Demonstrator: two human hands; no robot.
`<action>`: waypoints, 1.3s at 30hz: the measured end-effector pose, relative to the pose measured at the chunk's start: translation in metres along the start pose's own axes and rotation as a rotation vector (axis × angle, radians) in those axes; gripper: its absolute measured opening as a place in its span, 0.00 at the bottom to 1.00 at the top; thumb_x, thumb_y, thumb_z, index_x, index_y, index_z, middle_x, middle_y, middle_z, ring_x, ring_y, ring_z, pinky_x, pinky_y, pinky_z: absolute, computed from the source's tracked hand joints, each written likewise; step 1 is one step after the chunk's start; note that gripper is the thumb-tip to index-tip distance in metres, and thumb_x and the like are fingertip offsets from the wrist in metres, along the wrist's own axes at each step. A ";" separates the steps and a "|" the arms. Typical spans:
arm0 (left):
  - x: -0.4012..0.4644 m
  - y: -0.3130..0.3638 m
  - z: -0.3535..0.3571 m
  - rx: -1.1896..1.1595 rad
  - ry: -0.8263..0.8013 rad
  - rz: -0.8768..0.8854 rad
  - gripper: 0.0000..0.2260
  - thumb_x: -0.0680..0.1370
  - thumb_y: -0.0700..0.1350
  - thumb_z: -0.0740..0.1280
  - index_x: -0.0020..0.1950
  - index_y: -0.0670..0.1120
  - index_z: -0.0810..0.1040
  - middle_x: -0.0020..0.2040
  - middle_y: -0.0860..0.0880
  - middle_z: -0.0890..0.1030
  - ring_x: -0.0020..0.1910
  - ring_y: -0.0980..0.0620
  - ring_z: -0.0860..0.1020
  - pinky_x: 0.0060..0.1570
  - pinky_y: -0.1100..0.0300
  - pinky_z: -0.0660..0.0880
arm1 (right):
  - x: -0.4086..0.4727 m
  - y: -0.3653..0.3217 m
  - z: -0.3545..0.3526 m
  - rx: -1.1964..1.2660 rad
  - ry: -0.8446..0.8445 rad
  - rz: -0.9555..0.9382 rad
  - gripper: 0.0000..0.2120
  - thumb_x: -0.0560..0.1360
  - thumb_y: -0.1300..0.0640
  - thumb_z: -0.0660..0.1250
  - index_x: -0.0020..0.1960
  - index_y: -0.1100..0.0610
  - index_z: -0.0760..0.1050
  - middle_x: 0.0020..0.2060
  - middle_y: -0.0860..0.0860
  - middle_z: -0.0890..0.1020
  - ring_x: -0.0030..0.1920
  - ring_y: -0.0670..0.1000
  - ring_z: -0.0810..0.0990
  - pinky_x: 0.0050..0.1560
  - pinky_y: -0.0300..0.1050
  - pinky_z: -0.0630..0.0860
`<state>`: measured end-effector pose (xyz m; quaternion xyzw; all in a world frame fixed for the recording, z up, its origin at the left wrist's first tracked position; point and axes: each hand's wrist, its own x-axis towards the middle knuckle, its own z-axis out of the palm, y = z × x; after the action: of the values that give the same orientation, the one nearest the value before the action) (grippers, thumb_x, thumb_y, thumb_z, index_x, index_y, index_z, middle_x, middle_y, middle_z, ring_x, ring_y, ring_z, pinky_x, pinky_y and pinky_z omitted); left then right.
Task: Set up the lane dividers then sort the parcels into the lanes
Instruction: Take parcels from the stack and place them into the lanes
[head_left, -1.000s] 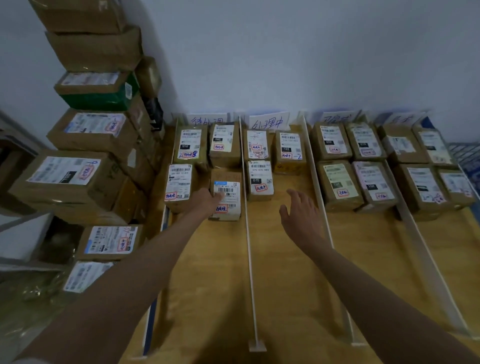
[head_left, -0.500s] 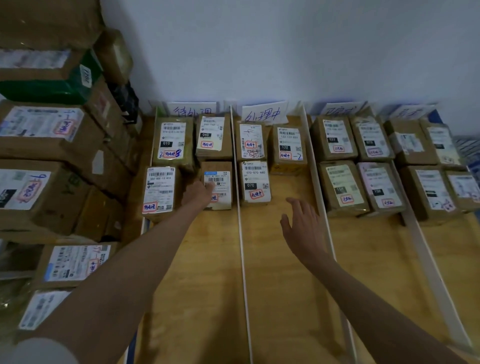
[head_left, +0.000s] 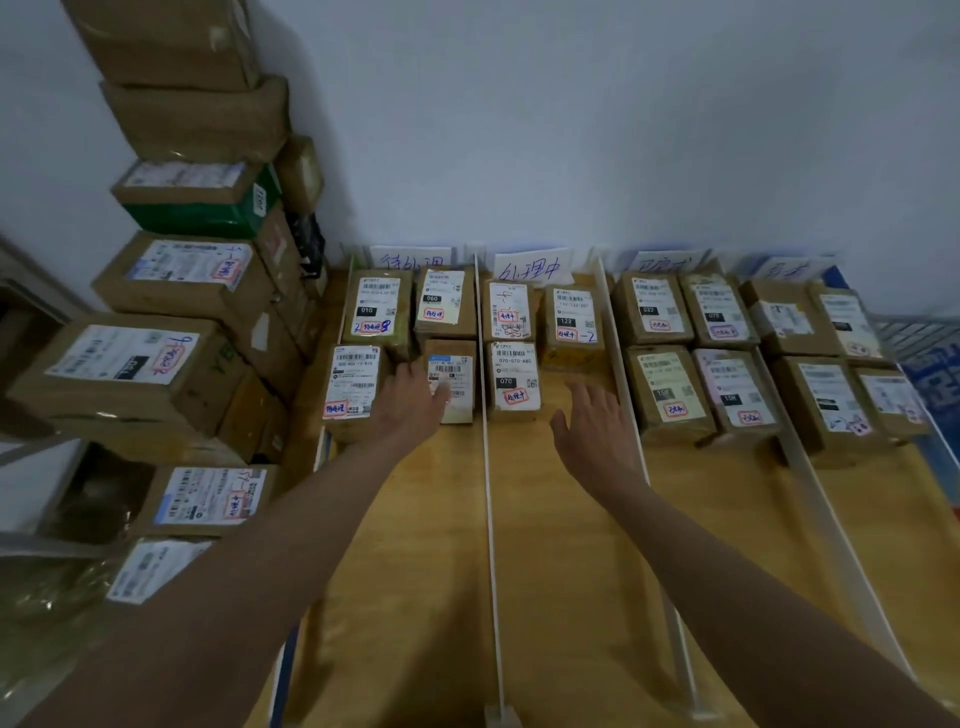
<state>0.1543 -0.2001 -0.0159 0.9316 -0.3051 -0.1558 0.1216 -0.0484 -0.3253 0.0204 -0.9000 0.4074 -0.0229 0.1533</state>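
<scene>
With the left hand (head_left: 415, 400) resting flat on the small parcel (head_left: 451, 382) (right hand (head_left: 592, 431) hovers released), nudge it square against the white divider (head_left: 487, 467).

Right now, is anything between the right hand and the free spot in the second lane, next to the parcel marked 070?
Nothing visible. The right hand hovers open over bare wood; that spot beside the 070 parcel is free.

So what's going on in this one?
A person is sorting labelled parcels into lanes on a wooden table split by white dividers. The left hand rests on a parcel in the leftmost lane. The right hand hovers open over the second lane, holding nothing. More boxes sit stacked at left.
</scene>
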 end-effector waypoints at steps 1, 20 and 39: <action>-0.012 0.000 -0.006 0.037 0.022 0.041 0.21 0.82 0.58 0.57 0.66 0.43 0.69 0.61 0.43 0.74 0.60 0.42 0.74 0.52 0.47 0.74 | -0.004 -0.004 -0.006 -0.003 0.013 -0.013 0.22 0.82 0.52 0.58 0.75 0.56 0.64 0.70 0.53 0.70 0.71 0.55 0.68 0.72 0.51 0.64; -0.214 -0.075 -0.089 0.325 0.276 0.066 0.25 0.83 0.59 0.52 0.74 0.45 0.66 0.71 0.45 0.70 0.70 0.45 0.68 0.72 0.49 0.61 | -0.121 -0.079 -0.053 -0.007 0.115 -0.254 0.23 0.82 0.50 0.55 0.76 0.54 0.62 0.72 0.55 0.68 0.71 0.57 0.68 0.72 0.54 0.63; -0.208 -0.242 -0.194 0.243 0.304 -0.105 0.24 0.83 0.57 0.52 0.73 0.45 0.66 0.72 0.44 0.69 0.71 0.44 0.68 0.74 0.45 0.60 | -0.099 -0.273 -0.015 0.060 0.065 -0.391 0.23 0.83 0.48 0.54 0.74 0.57 0.63 0.69 0.57 0.72 0.69 0.59 0.70 0.70 0.56 0.67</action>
<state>0.1943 0.1412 0.1305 0.9668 -0.2510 0.0183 0.0446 0.0810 -0.0859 0.1233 -0.9558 0.2288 -0.0932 0.1593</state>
